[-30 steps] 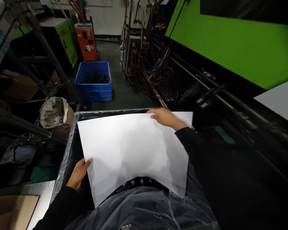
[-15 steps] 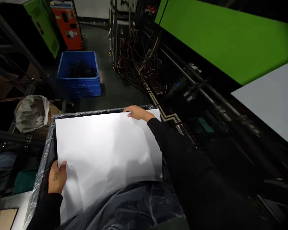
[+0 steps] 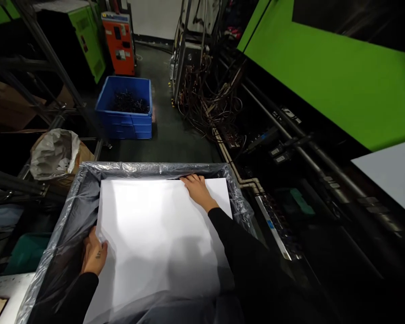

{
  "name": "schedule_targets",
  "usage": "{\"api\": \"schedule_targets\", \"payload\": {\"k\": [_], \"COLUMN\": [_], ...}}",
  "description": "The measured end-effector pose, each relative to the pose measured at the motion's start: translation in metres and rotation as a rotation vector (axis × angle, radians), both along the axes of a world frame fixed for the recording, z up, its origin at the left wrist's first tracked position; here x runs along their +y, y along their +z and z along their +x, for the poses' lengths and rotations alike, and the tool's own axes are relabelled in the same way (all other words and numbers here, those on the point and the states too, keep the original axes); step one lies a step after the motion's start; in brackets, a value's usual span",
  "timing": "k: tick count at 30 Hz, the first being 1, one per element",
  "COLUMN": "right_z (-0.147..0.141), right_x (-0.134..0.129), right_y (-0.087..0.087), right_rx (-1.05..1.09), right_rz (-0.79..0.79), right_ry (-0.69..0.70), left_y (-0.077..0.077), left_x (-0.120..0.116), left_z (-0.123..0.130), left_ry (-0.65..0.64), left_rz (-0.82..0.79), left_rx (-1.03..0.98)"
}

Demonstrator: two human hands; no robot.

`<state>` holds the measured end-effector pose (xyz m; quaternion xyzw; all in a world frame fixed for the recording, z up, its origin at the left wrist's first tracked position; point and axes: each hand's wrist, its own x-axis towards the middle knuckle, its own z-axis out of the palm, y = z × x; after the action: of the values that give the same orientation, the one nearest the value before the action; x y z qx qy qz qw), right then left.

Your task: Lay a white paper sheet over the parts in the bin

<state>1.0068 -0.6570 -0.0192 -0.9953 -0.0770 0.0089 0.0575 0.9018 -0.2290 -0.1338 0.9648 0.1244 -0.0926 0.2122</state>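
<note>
While the sheet [image 3: 158,234] lay inside the lined bin [image 3: 70,198], the left hand [image 3: 94,254] pinched its near-left edge and the right hand [image 3: 197,189] pressed flat, open, at the far edge. Pressing both corners evenly would have seated it flat, I judged.

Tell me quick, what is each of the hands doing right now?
Left hand: fingers curled at the left edge of the white sheet, gripping it.
Right hand: open, pressed flat on the sheet's far edge, inside the plastic-lined bin.
</note>
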Motion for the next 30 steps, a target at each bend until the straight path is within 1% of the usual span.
{"api": "schedule_targets", "payload": {"k": [4,6,7,9,11,12,14,16,17,19,21,23,25,27,30], "right_z": [-0.031,-0.048,-0.056,-0.071,-0.082,-0.086,-0.093,-0.098,-0.100,-0.103,-0.105,-0.107,-0.107,-0.106,-0.105], "right_x": [0.020,0.025,0.025,0.024,0.022,0.021,0.020,0.021,0.021,0.021,0.021,0.020,0.019,0.019,0.019], "right_y": [-0.005,-0.008,-0.009,-0.016,-0.029,-0.039,-0.064,-0.095,-0.111,-0.138,-0.159,-0.174,-0.185,-0.192,-0.199], "right_rx": [-0.150,-0.205,-0.231,-0.276,-0.304,-0.309,-0.303,-0.281,-0.263,-0.212,-0.150,-0.091,-0.044,-0.014,-0.001], "right_rz": [-0.057,-0.072,-0.077,-0.083,-0.087,-0.089,-0.096,-0.107,-0.113,-0.123,-0.127,-0.122,-0.112,-0.104,-0.110], "right_ry": [-0.182,-0.295,-0.356,-0.469,-0.532,-0.542,-0.540,-0.549,-0.556,-0.563,-0.559,-0.547,-0.529,-0.509,-0.505], "left_y": [-0.003,-0.001,0.000,0.003,0.005,0.005,0.003,-0.006,-0.014,-0.033,-0.053,-0.069,-0.081,-0.090,-0.098], "left_x": [-0.007,-0.018,-0.025,-0.045,-0.067,-0.076,-0.089,-0.091,-0.089,-0.079,-0.069,-0.063,-0.062,-0.064,-0.068], "left_z": [-0.020,-0.025,-0.023,-0.008,0.021,0.038,0.072,0.097,0.104,0.109,0.108,0.105,0.103,0.103,0.102], "left_ry": [-0.170,-0.251,-0.277,-0.299,-0.309,-0.312,-0.306,-0.299,-0.309,-0.365,-0.431,-0.470,-0.489,-0.496,-0.483], "left_rz": [0.190,0.255,0.274,0.286,0.269,0.257,0.240,0.232,0.229,0.218,0.208,0.204,0.204,0.203,0.199], "left_rx": [-0.020,-0.040,-0.058,-0.117,-0.204,-0.252,-0.343,-0.403,-0.418,-0.425,-0.414,-0.400,-0.386,-0.373,-0.362]}}
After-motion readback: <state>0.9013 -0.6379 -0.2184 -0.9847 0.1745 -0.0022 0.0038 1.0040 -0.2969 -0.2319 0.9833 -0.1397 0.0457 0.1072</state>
